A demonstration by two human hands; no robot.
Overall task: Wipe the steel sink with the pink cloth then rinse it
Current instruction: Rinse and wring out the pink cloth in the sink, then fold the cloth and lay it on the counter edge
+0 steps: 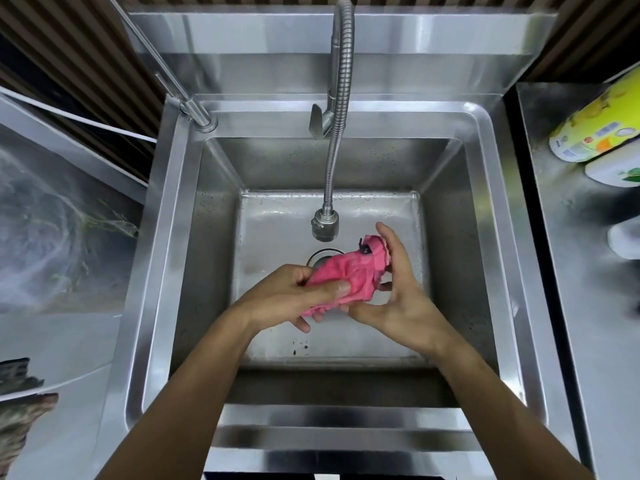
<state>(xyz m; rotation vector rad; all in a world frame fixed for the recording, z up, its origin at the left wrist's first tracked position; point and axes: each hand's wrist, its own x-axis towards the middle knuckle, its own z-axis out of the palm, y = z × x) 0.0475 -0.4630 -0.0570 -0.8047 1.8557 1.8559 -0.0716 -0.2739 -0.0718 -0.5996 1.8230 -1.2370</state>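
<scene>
Below the faucet head [324, 226], pink cloth [346, 277] bunched: gripped by left hand [294, 296], cupped by right hand [401, 292]. Likely rinsing step; needs water turned on.

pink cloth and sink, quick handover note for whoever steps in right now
Left hand grips the near end of the pink cloth; right hand holds its far end, fingers loosely bent. The cloth is bunched, held above the sink floor over the drain, just off the faucet head.
Done: cannot tell how much is wiped; droplets dot the walls.
Left: no water visibly running, so rinsing remains.
</scene>
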